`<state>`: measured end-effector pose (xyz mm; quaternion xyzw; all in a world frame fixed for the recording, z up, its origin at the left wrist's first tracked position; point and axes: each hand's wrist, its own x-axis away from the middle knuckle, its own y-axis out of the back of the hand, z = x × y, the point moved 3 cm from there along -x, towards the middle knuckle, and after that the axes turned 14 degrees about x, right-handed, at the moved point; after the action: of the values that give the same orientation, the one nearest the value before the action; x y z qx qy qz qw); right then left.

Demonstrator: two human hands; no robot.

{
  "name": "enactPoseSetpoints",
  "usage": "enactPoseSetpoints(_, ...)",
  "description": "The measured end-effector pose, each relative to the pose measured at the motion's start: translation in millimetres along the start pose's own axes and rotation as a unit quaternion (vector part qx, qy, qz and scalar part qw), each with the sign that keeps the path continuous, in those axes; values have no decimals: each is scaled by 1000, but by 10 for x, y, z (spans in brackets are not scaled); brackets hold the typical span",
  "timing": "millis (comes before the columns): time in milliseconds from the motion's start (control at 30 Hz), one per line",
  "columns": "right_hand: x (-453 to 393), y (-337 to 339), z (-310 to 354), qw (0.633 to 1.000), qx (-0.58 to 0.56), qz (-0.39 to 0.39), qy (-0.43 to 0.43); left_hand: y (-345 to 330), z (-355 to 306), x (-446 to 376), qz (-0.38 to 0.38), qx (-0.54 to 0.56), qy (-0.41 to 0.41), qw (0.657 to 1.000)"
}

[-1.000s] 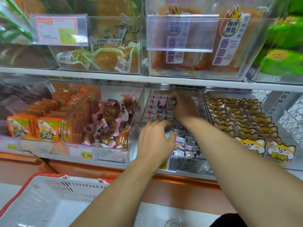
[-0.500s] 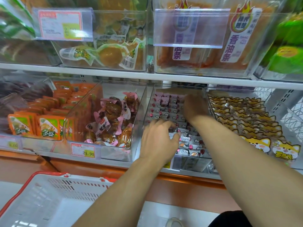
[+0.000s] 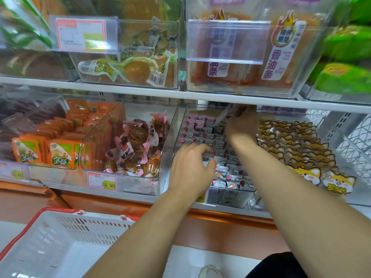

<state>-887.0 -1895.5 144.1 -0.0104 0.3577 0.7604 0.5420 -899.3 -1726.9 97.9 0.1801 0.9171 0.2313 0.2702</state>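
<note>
Basically our left hand [image 3: 191, 167] grips the packets [image 3: 200, 135] mid-frame, probably steadying them while our right hand [image 3: 241, 126], grip too blurry, digs above.

Head camera, facing forward-down, close to shelf [image 3: 130, 92].

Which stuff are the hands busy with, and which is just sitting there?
In use: left hand, right hand, small packets, their clear bin.
Just there: orange packs, brown snacks, cat packs, white basket, price tag.
</note>
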Motion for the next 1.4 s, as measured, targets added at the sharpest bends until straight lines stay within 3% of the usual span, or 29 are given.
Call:
enactPoseSetpoints(67,64,101,-39,994,-95,-1,-49,31,-32,24,-13,37,8,999)
enactPoseSetpoints(167,207,292,-76,940,-312,24,-136,113,-87,60,-69,125,30,989)
enactPoseSetpoints(300,475,529,-84,914,-296,144,-238,227,-174,154,-157,295,80,939)
enactPoseSetpoints(400,714,748,-12,849,-377,236,-287,288,-164,229,-171,374,133,902)
enactPoseSetpoints(467,857,844,-14,818,-416,255,-306,319,-127,264,-169,439,188,862)
enactPoseSetpoints(567,1003,893,-97,799,-434,264,-323,321,-114,289,-144,557,255,777)
enactPoseSetpoints(700,986,902,-169,793,-435,284,-317,326,-94,300,-150,600,264,741)
enactPoseSetpoints(933,916,732,-161,808,-384,332,-298,352,73,254,-196,522,259,789)
enactPoseSetpoints(1067,883,689,-150,805,-389,335,-297,436,152,228,-194,416,201,865)
enactPoseSetpoints(1233,917,664,-140,833,-363,333,-253,430,151,255,-205,366,190,888)
enactPoseSetpoints(1400,909,706,-101,834,-360,389,-153,474,92,278,-213,320,156,910)
